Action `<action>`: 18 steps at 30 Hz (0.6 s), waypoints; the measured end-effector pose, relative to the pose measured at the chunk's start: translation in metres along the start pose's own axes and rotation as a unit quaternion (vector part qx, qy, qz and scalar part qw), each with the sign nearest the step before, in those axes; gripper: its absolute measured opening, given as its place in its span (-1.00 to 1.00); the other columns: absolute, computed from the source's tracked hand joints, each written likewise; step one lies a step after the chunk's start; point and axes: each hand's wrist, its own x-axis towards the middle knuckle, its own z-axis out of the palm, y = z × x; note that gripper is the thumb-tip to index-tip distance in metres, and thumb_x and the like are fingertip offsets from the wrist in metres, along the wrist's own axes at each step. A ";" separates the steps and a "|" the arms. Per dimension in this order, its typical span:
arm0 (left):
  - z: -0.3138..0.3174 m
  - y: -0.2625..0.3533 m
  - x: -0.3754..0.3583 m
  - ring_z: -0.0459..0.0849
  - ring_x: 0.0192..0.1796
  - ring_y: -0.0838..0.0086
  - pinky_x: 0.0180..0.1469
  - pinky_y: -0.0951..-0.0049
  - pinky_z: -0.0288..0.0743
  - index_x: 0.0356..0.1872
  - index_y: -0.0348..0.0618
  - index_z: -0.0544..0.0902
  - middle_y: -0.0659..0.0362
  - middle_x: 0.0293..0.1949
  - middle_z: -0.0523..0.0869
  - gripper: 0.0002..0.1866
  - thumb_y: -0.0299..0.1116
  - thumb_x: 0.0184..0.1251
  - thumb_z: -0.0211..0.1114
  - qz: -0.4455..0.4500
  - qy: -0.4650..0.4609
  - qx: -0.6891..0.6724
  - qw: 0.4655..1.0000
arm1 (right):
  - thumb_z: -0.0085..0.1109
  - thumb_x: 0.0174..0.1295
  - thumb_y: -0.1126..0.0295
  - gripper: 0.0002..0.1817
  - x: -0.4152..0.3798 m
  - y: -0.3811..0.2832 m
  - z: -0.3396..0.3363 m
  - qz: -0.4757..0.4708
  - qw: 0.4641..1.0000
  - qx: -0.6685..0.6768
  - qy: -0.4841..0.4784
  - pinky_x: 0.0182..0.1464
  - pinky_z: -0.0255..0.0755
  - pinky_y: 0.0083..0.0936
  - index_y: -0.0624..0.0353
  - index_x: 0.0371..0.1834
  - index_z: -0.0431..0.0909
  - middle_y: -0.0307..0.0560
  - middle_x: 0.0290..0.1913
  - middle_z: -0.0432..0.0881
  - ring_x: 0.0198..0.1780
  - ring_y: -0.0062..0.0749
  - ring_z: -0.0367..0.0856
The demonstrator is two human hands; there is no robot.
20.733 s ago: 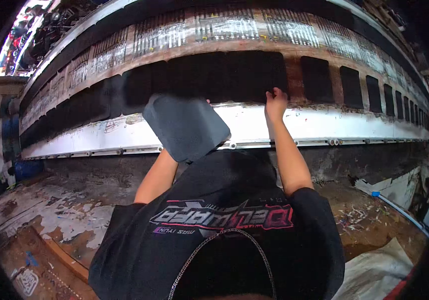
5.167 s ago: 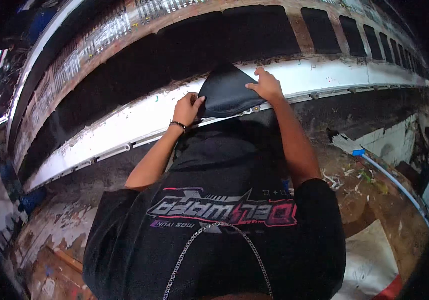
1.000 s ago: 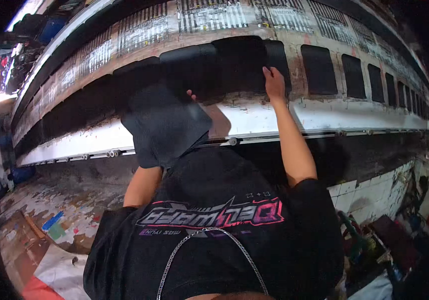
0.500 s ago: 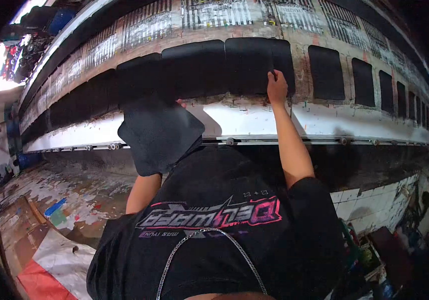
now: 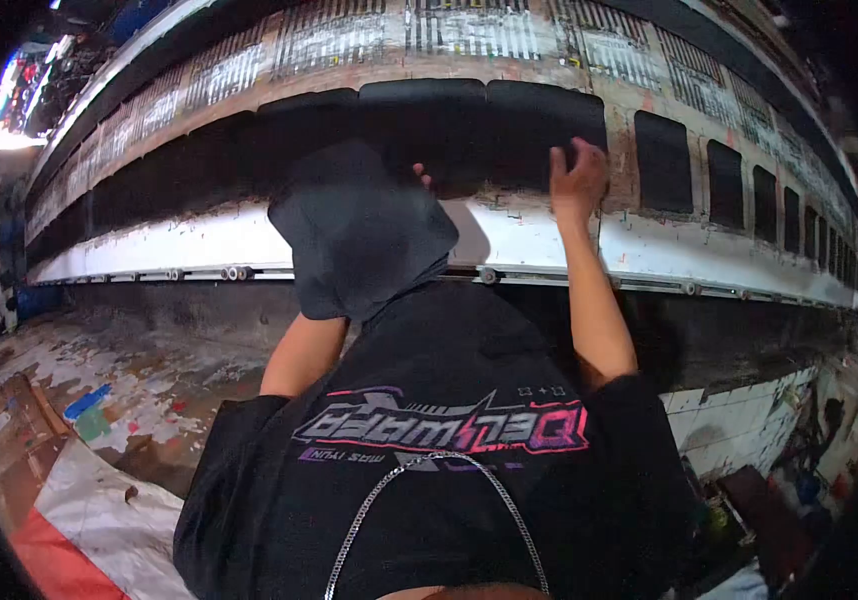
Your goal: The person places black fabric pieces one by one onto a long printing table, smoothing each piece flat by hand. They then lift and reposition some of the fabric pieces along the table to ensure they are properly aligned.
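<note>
A stack of dark, flat fabric-like pieces (image 5: 364,235) rests over my left forearm and hand. Only the fingertips of my left hand (image 5: 422,176) show at the stack's right edge, curled against it. My right hand (image 5: 579,180) is raised over the right end of a row of black panels (image 5: 539,135), fingers apart and nothing between them. The panels lie side by side along the long table. Right of that hand, a separate black panel (image 5: 663,162) lies flat, with smaller-looking ones beyond it.
A white strip (image 5: 679,250) and a metal rail with rollers (image 5: 490,275) run along the table's near edge. Striped, paint-marked patches (image 5: 474,35) line the far side. The floor (image 5: 164,370) at the left is paint-stained, with a red and white sheet (image 5: 99,510).
My right hand has let go of the panel's surface, its fingers spreading. My left hand and the dark stack have moved up and to the right. The view has shifted slightly.
</note>
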 end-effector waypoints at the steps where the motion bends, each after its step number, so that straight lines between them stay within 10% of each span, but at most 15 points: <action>1: -0.004 0.002 0.004 0.39 0.53 0.06 0.65 0.12 0.17 0.59 -0.27 0.20 -0.14 0.48 0.41 -0.33 0.00 0.71 -0.06 -0.007 -0.018 0.020 1.000 | 0.34 0.41 -0.01 -0.52 -0.010 -0.017 -0.007 -0.067 0.998 0.010 -0.019 0.19 0.53 -0.10 0.16 0.13 0.65 0.10 0.06 0.74 0.09 -0.05 0.71; 3: -0.015 0.005 0.017 0.38 0.54 0.07 0.66 0.12 0.17 0.59 -0.27 0.19 -0.14 0.49 0.40 -0.34 0.00 0.71 -0.06 -0.023 -0.043 0.056 0.997 | 0.44 0.32 -0.02 -0.51 -0.043 -0.057 -0.010 0.065 0.892 0.365 -0.261 0.03 0.56 -0.30 0.18 0.03 0.65 0.01 -0.10 0.76 -0.09 -0.26 0.71; 5: -0.025 0.005 0.028 0.37 0.54 0.07 0.66 0.12 0.16 0.59 -0.27 0.19 -0.13 0.49 0.39 -0.34 -0.01 0.71 -0.07 -0.035 -0.062 0.082 0.994 | 0.44 0.37 0.16 -0.67 -0.073 -0.094 -0.023 0.085 0.876 0.355 -0.315 -0.22 0.47 -0.50 0.20 -0.08 0.65 -0.26 -0.36 0.67 -0.31 -0.57 0.56; 12: -0.025 -0.016 0.037 0.34 0.56 0.09 0.67 0.12 0.13 0.60 -0.26 0.17 -0.13 0.51 0.37 -0.34 -0.03 0.72 -0.07 -0.048 -0.077 0.130 0.987 | 0.34 0.45 0.11 -0.60 -0.072 -0.079 -0.056 0.041 0.933 0.160 -0.319 -0.37 0.28 -0.38 0.28 -0.30 0.55 -0.07 -0.53 0.39 -0.45 -0.55 0.30; 14: -0.025 -0.028 0.047 0.33 0.57 0.09 0.67 0.13 0.12 0.61 -0.26 0.17 -0.12 0.51 0.37 -0.35 -0.03 0.72 -0.07 -0.048 -0.078 0.143 0.986 | 0.26 0.48 0.08 -0.56 -0.067 -0.064 -0.064 0.032 0.941 0.158 -0.297 -0.31 0.34 -0.12 0.30 -0.35 0.57 0.28 -0.44 0.53 -0.43 0.08 0.47; 18: -0.023 -0.062 0.072 0.31 0.58 0.10 0.68 0.13 0.10 0.61 -0.26 0.16 -0.12 0.52 0.35 -0.35 -0.05 0.72 -0.08 -0.042 -0.080 0.167 0.982 | 0.23 0.49 0.08 -0.55 -0.038 -0.011 -0.073 0.063 0.942 0.268 -0.191 -0.29 0.36 -0.10 0.32 -0.31 0.56 0.31 -0.42 0.53 -0.38 0.19 0.49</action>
